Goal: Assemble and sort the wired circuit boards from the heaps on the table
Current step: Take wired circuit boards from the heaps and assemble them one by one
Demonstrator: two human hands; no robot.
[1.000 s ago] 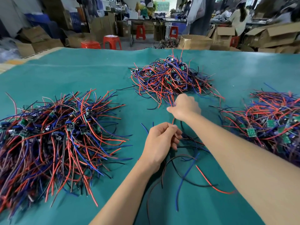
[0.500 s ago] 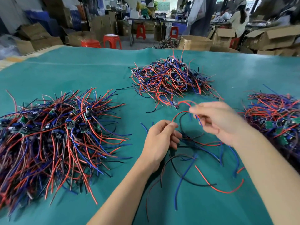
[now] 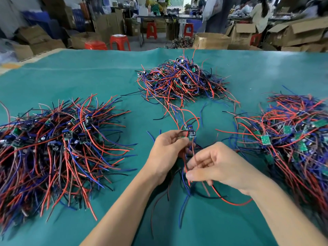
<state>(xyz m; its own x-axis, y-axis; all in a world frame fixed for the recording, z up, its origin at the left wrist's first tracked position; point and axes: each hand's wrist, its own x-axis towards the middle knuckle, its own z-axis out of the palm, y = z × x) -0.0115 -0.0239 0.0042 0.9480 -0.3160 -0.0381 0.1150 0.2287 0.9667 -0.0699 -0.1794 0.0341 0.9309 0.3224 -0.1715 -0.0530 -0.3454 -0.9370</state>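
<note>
Head view: my left hand (image 3: 167,153) grips a wired board (image 3: 190,131); my right hand (image 3: 217,166) pinches its red wire (image 3: 185,166) above the desk (image 3: 88,77). No writing legible.

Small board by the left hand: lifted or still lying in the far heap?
Lifted. The small board sits above the left hand, whose fingers pinch its wires, apart from the far heap. The right hand pinches the trailing wires.

Three heaps of wired boards on one green worktop (image 3: 88,77): left heap (image 3: 58,148), far heap (image 3: 181,82), right heap (image 3: 292,139). One loose board (image 3: 190,130) between them. Two hands: left hand (image 3: 168,153), right hand (image 3: 218,167). Four red stools visible behind: (image 3: 95,45), (image 3: 119,42), (image 3: 151,30), (image 3: 188,30).
</note>
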